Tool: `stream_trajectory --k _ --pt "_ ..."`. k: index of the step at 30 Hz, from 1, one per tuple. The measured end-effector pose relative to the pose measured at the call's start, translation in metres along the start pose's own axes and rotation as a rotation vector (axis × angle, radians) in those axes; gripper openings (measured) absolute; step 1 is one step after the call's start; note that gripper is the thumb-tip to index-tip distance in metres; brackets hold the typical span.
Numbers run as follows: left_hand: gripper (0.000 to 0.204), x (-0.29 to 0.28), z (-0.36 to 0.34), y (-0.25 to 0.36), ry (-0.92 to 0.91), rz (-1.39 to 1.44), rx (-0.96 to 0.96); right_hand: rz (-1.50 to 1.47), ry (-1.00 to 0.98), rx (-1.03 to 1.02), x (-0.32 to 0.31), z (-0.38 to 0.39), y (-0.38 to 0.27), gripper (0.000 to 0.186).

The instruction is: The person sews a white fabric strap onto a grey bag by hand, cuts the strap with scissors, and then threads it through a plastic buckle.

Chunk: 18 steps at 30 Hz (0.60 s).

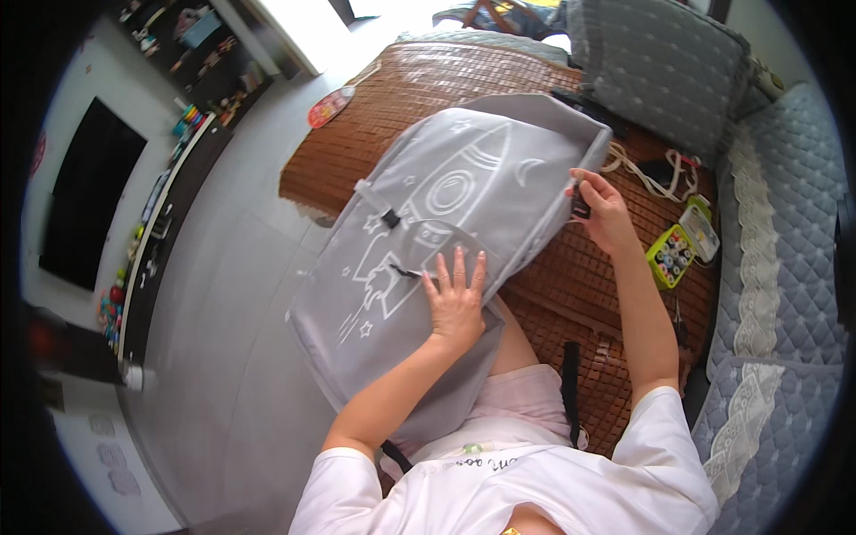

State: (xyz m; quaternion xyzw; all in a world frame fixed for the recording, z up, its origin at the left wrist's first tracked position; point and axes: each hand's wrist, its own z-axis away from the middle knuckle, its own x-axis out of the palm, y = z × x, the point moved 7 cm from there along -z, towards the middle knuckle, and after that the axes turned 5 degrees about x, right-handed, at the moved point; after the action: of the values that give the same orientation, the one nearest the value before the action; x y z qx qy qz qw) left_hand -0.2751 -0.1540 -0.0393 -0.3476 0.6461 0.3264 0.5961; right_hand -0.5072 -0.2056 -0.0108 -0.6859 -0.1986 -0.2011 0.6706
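Observation:
A large grey fabric bag [392, 267], printed in white with a rocket, stars and a moon, lies across my lap. My left hand [456, 308] rests flat on it with fingers spread, beside a short black cord [406, 271]. At the bag's right edge, my right hand [603, 214] pinches a small black piece [580, 200], which looks like a buckle. Another black buckle [390, 218] sits on a grey strap on the bag's front. Part of the bag's far right side folds upward, and its underside is hidden.
On the brown woven mat [544, 325] to the right are a green sewing box [671, 256] with thread spools and a white cord [655, 185]. A black strap [571, 383] lies near my leg. A red fan [331, 107] lies at the mat's far left. A quilted sofa [789, 294] borders the right.

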Motion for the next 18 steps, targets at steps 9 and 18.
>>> stream_trajectory --k 9,18 --pt "0.068 -0.018 -0.002 -0.008 0.221 0.101 -0.025 0.019 -0.102 -0.023 0.029 0.002 -0.031 0.016" --pt "0.05 -0.076 0.001 -0.038 0.379 0.796 0.175 0.178 0.02 -0.137 0.024 -0.022 -0.067 0.015"
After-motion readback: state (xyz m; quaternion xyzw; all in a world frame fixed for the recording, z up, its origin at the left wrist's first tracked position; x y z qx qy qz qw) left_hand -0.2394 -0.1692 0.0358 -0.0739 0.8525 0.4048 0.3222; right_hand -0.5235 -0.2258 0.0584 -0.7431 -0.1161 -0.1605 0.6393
